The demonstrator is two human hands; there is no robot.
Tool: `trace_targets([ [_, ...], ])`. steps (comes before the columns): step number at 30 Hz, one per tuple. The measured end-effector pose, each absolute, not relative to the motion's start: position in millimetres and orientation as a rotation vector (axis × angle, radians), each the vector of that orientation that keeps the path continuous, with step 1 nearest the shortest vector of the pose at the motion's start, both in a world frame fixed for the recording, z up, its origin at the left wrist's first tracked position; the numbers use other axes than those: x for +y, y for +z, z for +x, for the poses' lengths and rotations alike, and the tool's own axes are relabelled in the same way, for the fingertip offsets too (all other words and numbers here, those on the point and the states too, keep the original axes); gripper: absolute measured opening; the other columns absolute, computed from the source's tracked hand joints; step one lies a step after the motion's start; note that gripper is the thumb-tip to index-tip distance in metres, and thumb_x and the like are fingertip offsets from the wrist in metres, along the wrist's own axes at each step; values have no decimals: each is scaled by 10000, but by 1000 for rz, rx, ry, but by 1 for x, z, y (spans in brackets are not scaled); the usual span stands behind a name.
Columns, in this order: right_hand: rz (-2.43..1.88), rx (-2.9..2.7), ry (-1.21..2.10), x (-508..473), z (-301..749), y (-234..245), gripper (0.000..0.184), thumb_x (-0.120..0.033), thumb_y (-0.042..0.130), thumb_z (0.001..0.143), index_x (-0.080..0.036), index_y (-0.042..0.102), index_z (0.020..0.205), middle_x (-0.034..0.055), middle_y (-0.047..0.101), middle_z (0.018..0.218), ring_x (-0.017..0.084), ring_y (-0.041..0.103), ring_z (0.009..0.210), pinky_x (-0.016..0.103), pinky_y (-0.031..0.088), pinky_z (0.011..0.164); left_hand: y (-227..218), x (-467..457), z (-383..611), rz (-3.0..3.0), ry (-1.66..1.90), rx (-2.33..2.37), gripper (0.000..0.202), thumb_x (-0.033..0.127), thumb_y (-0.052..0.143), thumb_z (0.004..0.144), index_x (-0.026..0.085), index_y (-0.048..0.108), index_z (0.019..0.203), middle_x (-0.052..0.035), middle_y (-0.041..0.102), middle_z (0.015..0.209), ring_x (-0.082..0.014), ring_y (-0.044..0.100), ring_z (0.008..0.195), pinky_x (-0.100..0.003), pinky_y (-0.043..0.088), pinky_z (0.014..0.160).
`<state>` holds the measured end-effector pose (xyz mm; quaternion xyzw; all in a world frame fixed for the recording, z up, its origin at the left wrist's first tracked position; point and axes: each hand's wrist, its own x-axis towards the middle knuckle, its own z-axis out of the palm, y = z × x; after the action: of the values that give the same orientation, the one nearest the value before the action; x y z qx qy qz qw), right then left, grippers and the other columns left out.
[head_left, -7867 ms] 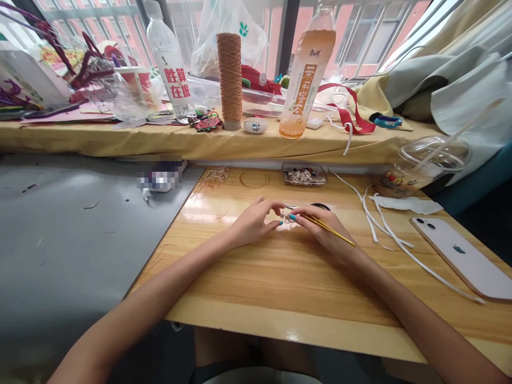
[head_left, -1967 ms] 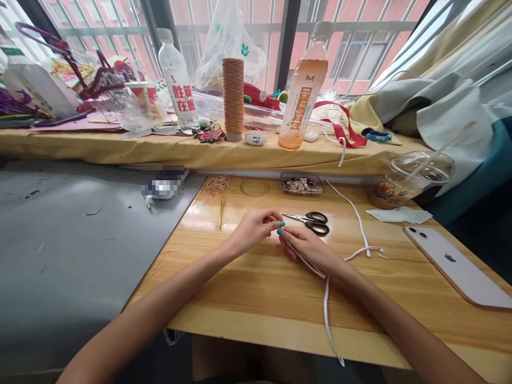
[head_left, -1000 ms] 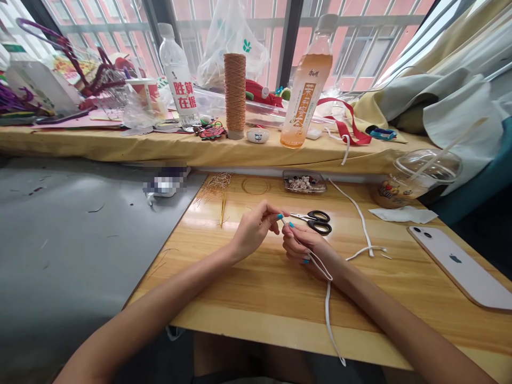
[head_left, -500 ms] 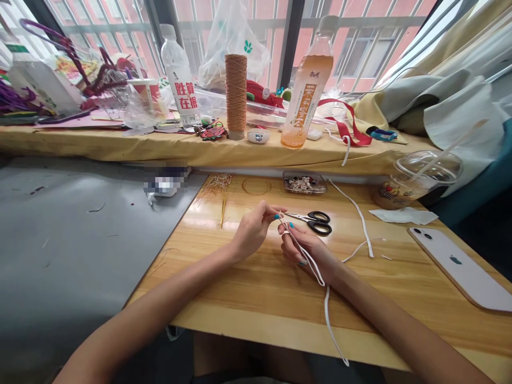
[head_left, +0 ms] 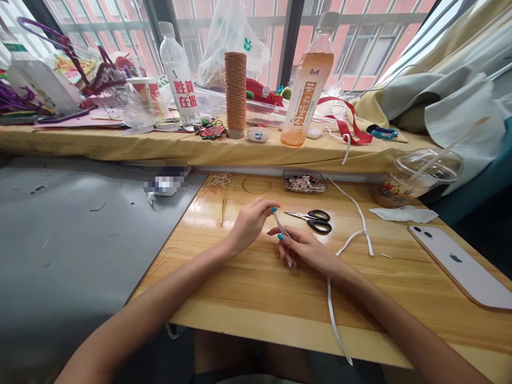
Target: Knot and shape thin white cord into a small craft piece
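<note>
Between my two hands runs a short stretch of white cord [head_left: 281, 226]. My left hand [head_left: 253, 221] pinches its upper end between thumb and fingertips. Just to the right and lower, my right hand [head_left: 306, 248] grips the cord between thumb and forefinger, its other fingers curled loosely below. A tail of the cord passes under my right wrist and hangs over the table's front edge. Black-handled scissors [head_left: 314, 220] lie just beyond my right hand, blades pointing left. Another white cord piece [head_left: 356, 205] lies to the right on the wooden table [head_left: 224, 290].
Toward the back are a clear box of beads [head_left: 304, 182], yellow tweezers [head_left: 223, 209] and thread scraps [head_left: 218, 184]. At right are a phone [head_left: 456, 261], a tissue [head_left: 404, 214] and a plastic cup [head_left: 400, 184]. Bottles and a thread spool [head_left: 236, 96] stand on the ledge.
My right hand has turned and slid left along the cord, its palm now facing down more. The loop that hung from it no longer shows. My left hand has shifted slightly left.
</note>
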<state>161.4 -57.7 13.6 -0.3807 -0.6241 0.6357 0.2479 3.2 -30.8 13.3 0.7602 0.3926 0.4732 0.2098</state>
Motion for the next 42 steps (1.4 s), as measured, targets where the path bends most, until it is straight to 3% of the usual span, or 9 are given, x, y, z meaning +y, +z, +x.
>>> trace_targets([
  [5,-1109,-1699,1694,-57,163,14,419,-494,392,777,-139,482,982,-55,452,536,59,415,402,195,329,391,19,-23,-3,2130,1359,1130,141,162,435,819,157,575,836,-29,559,798,-110,515,748,-203,397,677],
  [9,-1137,-1687,1485,-51,167,12,333,-444,392,794,-173,445,979,-58,476,558,55,413,390,187,322,379,21,-17,-10,1988,1443,1181,133,176,457,806,160,584,841,-22,558,803,-107,512,744,-203,397,673],
  [13,-1144,-1634,1191,-47,173,12,211,-394,430,795,-203,411,882,-53,528,584,71,457,407,204,359,407,19,-13,-14,1800,1468,1207,144,205,464,797,157,586,856,-25,566,800,-103,513,704,-201,408,644],
  [21,-1172,-1693,979,-47,178,20,215,-383,506,752,-179,489,819,-9,580,604,123,563,521,246,406,494,17,-9,-15,1808,1436,1241,158,208,456,800,158,582,879,-23,562,783,-97,509,666,-198,403,622],
  [27,-1222,-1626,918,-43,185,23,216,-380,503,756,-168,531,779,-9,571,577,114,559,482,246,421,498,13,-1,-21,2252,1271,1283,119,174,445,814,144,559,799,-26,542,763,-115,501,718,-207,380,649],
  [33,-1222,-1368,1123,-34,194,23,275,-429,559,701,-158,523,674,-17,552,528,81,498,387,210,371,399,7,-3,-22,2847,922,1225,195,209,339,869,127,506,811,-50,522,775,-134,474,699,-225,352,612],
  [37,-1323,-1394,939,-30,198,20,303,-452,536,712,-158,523,640,-24,529,489,71,470,358,198,340,372,8,-9,-19,3283,685,1118,235,166,287,875,124,494,771,-51,519,727,-151,456,674,-256,321,612],
  [42,-1447,-1508,718,-21,206,19,346,-486,509,714,-160,526,601,-27,516,455,65,430,328,192,318,340,15,-19,-10,3465,667,873,251,165,270,880,129,477,741,-42,506,713,-145,441,656,-255,318,614],
])
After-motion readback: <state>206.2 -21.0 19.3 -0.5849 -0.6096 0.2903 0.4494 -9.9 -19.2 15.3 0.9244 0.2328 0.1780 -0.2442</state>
